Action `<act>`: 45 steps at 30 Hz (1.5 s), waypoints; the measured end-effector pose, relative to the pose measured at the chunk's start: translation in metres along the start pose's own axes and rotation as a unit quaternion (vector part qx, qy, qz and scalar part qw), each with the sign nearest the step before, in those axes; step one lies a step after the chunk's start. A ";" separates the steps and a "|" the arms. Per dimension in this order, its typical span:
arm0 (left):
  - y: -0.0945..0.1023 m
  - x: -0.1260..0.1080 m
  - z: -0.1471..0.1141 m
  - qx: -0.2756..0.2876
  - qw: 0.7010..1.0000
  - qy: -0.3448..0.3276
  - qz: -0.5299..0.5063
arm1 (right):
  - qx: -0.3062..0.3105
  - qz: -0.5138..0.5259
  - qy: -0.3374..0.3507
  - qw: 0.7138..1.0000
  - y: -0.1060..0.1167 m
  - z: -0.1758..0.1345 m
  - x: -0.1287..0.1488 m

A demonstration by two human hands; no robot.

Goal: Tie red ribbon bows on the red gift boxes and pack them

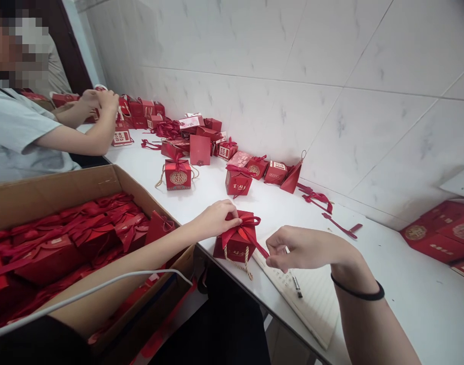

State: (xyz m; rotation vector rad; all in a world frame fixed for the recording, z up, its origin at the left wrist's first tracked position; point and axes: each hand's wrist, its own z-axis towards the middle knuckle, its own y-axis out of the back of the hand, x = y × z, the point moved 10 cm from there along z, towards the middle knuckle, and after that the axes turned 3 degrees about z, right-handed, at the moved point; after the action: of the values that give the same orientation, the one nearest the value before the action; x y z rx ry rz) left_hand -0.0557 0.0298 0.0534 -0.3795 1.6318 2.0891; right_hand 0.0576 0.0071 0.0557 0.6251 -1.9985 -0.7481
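While the person's left hand (221, 219) pinches the ribbon (247, 232) at the left of its bow, the right hand (295, 248) grips one tail of it, thumb and forefinger together, and the tail runs straight from knot to fingertips. The ribbon is tied over the top of a red box (237, 250), upright at the near edge of the white table (387, 274); a twisted cord (246, 256) hangs down its front. Beneath the right hand lies an open notebook (317, 309) with a pen (296, 285) on it; the writing is too small to read. A black band (363, 293) circles the right wrist. To the left, a carton (57, 195) holds rows of ribboned boxes (97, 241), the left forearm reaching across it, a white cable (103, 284) in front. Beyond the red box stand two more, well apart: a cord-handled one (179, 178) and a darker one (238, 183). Farther back, a heap of boxes (199, 147) lies near the tiled wall (255, 76); loose ribbons (321, 200) rest to its right. At far left a co-worker (23, 137) has both hands raised together; I cannot tell what they hold.
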 end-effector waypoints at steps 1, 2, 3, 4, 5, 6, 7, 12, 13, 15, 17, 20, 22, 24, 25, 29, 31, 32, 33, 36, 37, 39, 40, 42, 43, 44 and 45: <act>0.000 -0.001 0.000 -0.004 1.000 -0.002 -0.002 | -0.065 -0.034 -0.008 0.997 0.008 -0.002 0.003; 0.000 -0.001 0.000 -0.007 1.000 -0.005 -0.006 | -0.150 -0.078 -0.009 0.986 0.018 -0.006 0.010; 0.000 -0.001 0.000 -0.010 1.000 -0.006 -0.010 | -0.239 -0.126 0.001 0.963 0.027 -0.010 0.021; 0.001 -0.001 0.000 -0.011 1.000 -0.007 -0.016 | -0.321 -0.177 0.021 0.930 0.031 -0.015 0.035; 0.001 -0.001 0.000 -0.010 1.000 -0.006 -0.023 | -0.371 -0.225 0.046 0.900 0.028 -0.015 0.048; 0.002 0.000 0.000 -0.008 0.999 -0.002 -0.033 | -0.391 -0.266 0.076 0.878 0.019 -0.010 0.060; 0.002 0.001 0.000 -0.003 0.999 0.002 -0.044 | -0.400 -0.305 0.096 0.859 0.008 -0.002 0.068; -0.001 0.008 -0.001 0.053 0.992 0.020 -0.113 | -0.450 -0.415 0.101 0.784 -0.017 0.034 0.076; -0.001 0.010 -0.001 0.053 0.991 0.023 -0.124 | -0.462 -0.419 0.107 0.774 -0.018 0.035 0.077; 0.000 0.013 -0.001 0.043 0.989 0.038 -0.137 | -0.480 -0.420 0.117 0.761 -0.020 0.035 0.077; -0.001 0.017 0.000 0.036 0.988 0.056 -0.138 | -0.495 -0.418 0.118 0.753 -0.020 0.033 0.077; -0.003 0.019 0.003 0.037 0.989 0.060 -0.132 | -0.511 -0.416 0.116 0.743 -0.022 0.031 0.078; -0.003 0.017 0.004 0.046 0.989 0.048 -0.128 | -0.520 -0.411 0.115 0.740 -0.024 0.030 0.079; -0.004 0.017 0.006 0.061 0.990 0.045 -0.122 | -0.527 -0.406 0.111 0.739 -0.026 0.029 0.080; -0.004 0.017 0.006 0.067 0.990 0.046 -0.118 | -0.527 -0.406 0.108 0.739 -0.027 0.029 0.080; -0.006 0.016 0.008 0.097 0.989 0.042 -0.106 | -0.518 -0.421 0.097 0.738 -0.031 0.034 0.079; -0.008 0.015 0.009 0.113 0.988 0.033 -0.100 | -0.525 -0.419 0.097 0.734 -0.030 0.034 0.078; -0.009 0.014 0.010 0.118 0.988 0.029 -0.095 | -0.532 -0.412 0.099 0.733 -0.029 0.034 0.077; -0.009 0.014 0.011 0.122 0.988 0.027 -0.090 | -0.540 -0.401 0.101 0.733 -0.027 0.033 0.076; -0.009 0.012 0.012 0.129 0.988 0.029 -0.081 | -0.550 -0.359 0.113 0.746 -0.022 0.031 0.072; -0.009 0.011 0.011 0.130 0.988 0.031 -0.082 | -0.549 -0.347 0.117 0.751 -0.020 0.031 0.071; -0.008 0.011 0.009 0.122 0.988 0.036 -0.088 | -0.550 -0.328 0.127 0.758 -0.019 0.030 0.071; -0.007 0.011 0.008 0.113 0.989 0.038 -0.091 | -0.553 -0.319 0.134 0.758 -0.019 0.029 0.071; -0.006 0.013 0.006 0.089 0.991 0.040 -0.094 | -0.564 -0.312 0.148 0.750 -0.019 0.027 0.072; -0.005 0.014 0.005 0.077 0.992 0.040 -0.095 | -0.569 -0.313 0.156 0.745 -0.020 0.026 0.073; -0.005 0.015 0.004 0.068 0.992 0.039 -0.097 | -0.571 -0.317 0.164 0.739 -0.021 0.025 0.075; -0.005 0.016 0.003 0.061 0.992 0.038 -0.100 | -0.572 -0.323 0.172 0.734 -0.022 0.025 0.076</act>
State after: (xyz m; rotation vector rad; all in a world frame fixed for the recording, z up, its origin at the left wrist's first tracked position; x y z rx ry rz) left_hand -0.0663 0.0367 0.0419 -0.5622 1.6793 1.8386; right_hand 0.0026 -0.0524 0.0719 0.5869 -0.6278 -1.8838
